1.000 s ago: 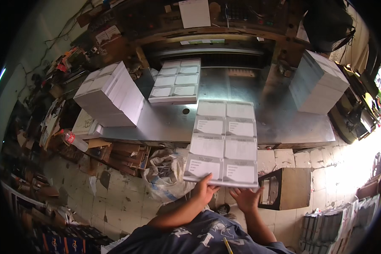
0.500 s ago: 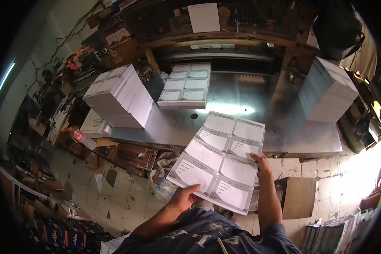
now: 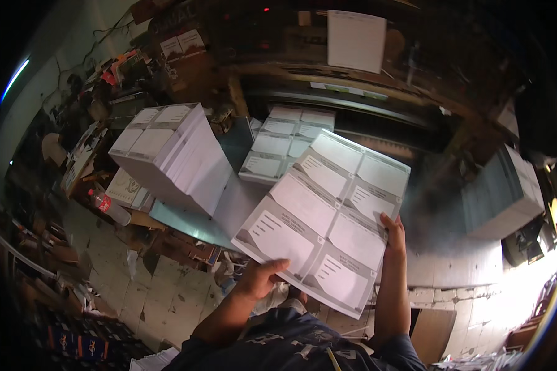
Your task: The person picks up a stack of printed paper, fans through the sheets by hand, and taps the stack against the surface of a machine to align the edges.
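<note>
Carrying is the step in hand: the left hand [image 3: 261, 279] is gripping the near edge of the printed sheets [image 3: 337, 210], thumb on top, and the right hand [image 3: 395, 235] is clasping their right edge — the fingers beneath are hiding from view. The sheets are tilting before the desk [image 3: 192, 224], partly covering a flat stack [image 3: 272, 143]. The next move is probably calling for even two-handed support.

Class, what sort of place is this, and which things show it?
Probably a print or paper-finishing workshop: printed sheets with repeated panels are being held, and a tall left stack and right stack of paper stand at a metal worktable.
</note>
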`<state>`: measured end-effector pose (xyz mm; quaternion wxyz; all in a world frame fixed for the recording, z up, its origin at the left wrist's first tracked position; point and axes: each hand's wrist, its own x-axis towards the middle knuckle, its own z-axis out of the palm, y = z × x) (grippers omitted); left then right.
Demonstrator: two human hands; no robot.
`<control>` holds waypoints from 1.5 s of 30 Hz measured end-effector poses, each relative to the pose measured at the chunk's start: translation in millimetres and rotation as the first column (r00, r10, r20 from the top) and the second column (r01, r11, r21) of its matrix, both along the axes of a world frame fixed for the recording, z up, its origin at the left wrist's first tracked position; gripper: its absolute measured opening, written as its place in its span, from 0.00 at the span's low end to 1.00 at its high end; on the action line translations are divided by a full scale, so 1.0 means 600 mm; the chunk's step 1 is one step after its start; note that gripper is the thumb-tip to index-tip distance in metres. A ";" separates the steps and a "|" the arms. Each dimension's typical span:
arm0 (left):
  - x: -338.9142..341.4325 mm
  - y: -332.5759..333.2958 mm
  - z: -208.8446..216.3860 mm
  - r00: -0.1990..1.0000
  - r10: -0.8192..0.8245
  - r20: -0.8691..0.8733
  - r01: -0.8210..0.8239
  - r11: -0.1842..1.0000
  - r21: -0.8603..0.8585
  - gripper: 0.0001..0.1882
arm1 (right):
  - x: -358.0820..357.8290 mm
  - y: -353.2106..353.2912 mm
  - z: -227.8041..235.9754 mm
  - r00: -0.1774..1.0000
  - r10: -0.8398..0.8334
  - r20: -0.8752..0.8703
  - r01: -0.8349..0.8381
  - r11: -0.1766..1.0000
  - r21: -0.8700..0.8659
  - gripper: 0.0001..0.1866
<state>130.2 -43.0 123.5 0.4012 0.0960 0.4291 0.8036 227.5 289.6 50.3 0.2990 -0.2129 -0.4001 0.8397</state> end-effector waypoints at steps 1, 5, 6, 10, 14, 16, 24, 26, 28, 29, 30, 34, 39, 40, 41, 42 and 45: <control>-0.041 0.010 -0.004 0.999 0.047 0.024 -0.047 0.999 0.017 0.26 | -0.054 0.012 0.008 0.999 0.019 0.036 -0.019 1.000 0.009 0.28; -0.202 0.046 -0.034 0.988 0.127 0.089 -0.134 0.988 0.075 0.27 | -0.252 0.056 0.020 0.992 0.101 0.078 -0.102 0.995 0.000 0.26; -0.235 0.056 -0.037 0.984 0.151 0.099 -0.160 0.983 0.087 0.27 | -0.296 0.066 0.020 0.989 0.125 0.081 -0.125 0.992 -0.008 0.26; -0.346 0.089 -0.046 0.982 0.176 0.075 -0.183 0.979 0.094 0.28 | -0.435 0.109 -0.010 0.973 0.174 0.153 -0.176 0.984 0.001 0.25; -0.420 0.117 -0.064 0.976 0.175 0.132 -0.186 0.980 0.075 0.28 | -0.531 0.152 -0.052 0.964 0.225 0.140 -0.221 0.974 -0.044 0.24; -0.440 0.131 -0.070 0.970 0.194 0.145 -0.204 0.977 0.057 0.28 | -0.557 0.167 -0.065 0.962 0.241 0.131 -0.236 0.970 -0.052 0.23; -0.503 0.188 -0.092 0.964 0.203 0.170 -0.209 0.978 0.021 0.24 | -0.657 0.252 -0.087 0.930 0.338 0.143 -0.322 0.939 -0.123 0.23; -0.519 0.195 -0.105 0.956 0.226 0.190 -0.228 0.974 -0.009 0.24 | -0.683 0.256 -0.086 0.900 0.400 0.176 -0.365 0.909 -0.201 0.23; -0.535 0.210 -0.119 0.941 0.264 0.211 -0.261 0.964 -0.046 0.23 | -0.692 0.262 -0.083 0.897 0.396 0.199 -0.365 0.914 -0.175 0.23; -0.533 0.215 -0.098 0.930 0.288 0.229 -0.285 0.957 -0.047 0.20 | -0.692 0.265 -0.086 0.898 0.393 0.196 -0.370 0.918 -0.146 0.23; -0.540 0.216 -0.094 0.935 0.274 0.226 -0.270 0.962 -0.050 0.20 | -0.694 0.268 -0.089 0.900 0.390 0.193 -0.373 0.920 -0.116 0.23; -0.536 0.206 -0.102 0.936 0.234 0.264 -0.227 0.972 -0.058 0.20 | -0.701 0.269 -0.082 0.859 0.453 0.238 -0.417 0.889 -0.188 0.24; -0.486 0.211 -0.145 0.841 0.387 0.379 -0.385 0.919 -0.085 0.24 | -0.693 0.255 -0.073 0.844 0.436 0.313 -0.423 0.899 -0.114 0.24; -0.484 0.216 -0.155 0.814 0.429 0.390 -0.433 0.898 -0.084 0.26 | -0.692 0.264 -0.075 0.844 0.443 0.303 -0.431 0.896 -0.107 0.24; -0.475 0.217 -0.165 0.794 0.451 0.409 -0.470 0.881 -0.058 0.29 | -0.693 0.270 -0.081 0.841 0.449 0.302 -0.437 0.893 -0.110 0.24; -0.462 0.226 -0.174 0.768 0.515 0.379 -0.508 0.852 -0.127 0.29 | -0.692 0.277 -0.087 0.837 0.457 0.301 -0.445 0.888 -0.113 0.23; -0.455 0.262 -0.175 0.662 0.716 0.221 -0.708 0.694 -0.131 0.30 | -0.693 0.255 -0.070 0.857 0.461 0.230 -0.445 0.887 -0.122 0.29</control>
